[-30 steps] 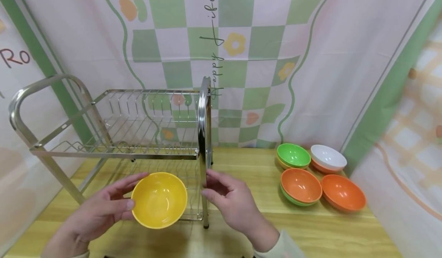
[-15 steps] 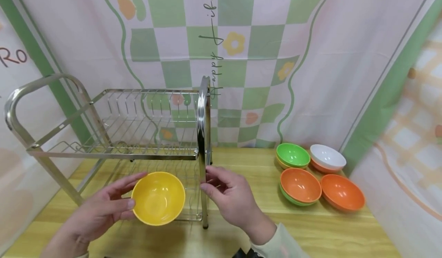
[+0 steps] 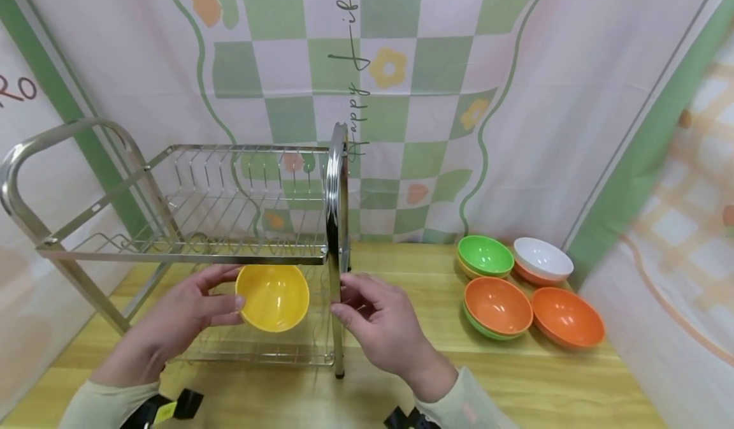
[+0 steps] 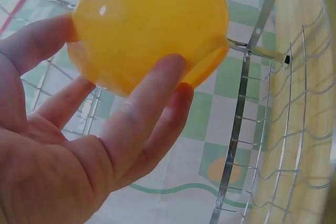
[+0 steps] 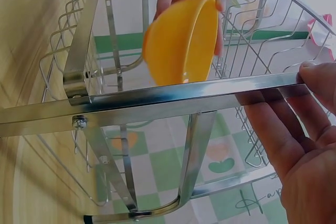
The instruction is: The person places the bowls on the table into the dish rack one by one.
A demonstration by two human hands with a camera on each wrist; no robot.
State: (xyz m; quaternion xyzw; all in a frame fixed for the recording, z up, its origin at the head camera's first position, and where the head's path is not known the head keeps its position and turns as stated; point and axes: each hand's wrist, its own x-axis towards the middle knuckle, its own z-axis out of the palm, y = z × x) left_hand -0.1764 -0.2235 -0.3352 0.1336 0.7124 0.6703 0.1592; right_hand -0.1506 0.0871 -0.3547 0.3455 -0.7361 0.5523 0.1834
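Bowl (image 3: 273,297): yellow, glossy, and by its look thin plastic, so probably light, stiff and a bit slippery, unlikely to break if dropped. It sits in the air between the two tiers of the rack (image 3: 189,250), just under the front rail of the upper shelf and above the lower wires, tilted with its opening toward the person. The rim seems the best place to take it, thumb on one side and fingers under the curved wall, since the smooth wall gives little purchase alone.

The left hand (image 3: 180,317) does roughly that: thumb on the near left rim, fingers curled round the outside and base, as the left wrist view shows. The forearm comes in from the near left, low over the table (image 3: 516,378).

The right hand (image 3: 381,327) pinches the rack's right upright post with thumb and fingertips, wrist angled in from the near right.

Farther right, well apart, stand stacked bowls (image 3: 518,289) in green, orange and white.
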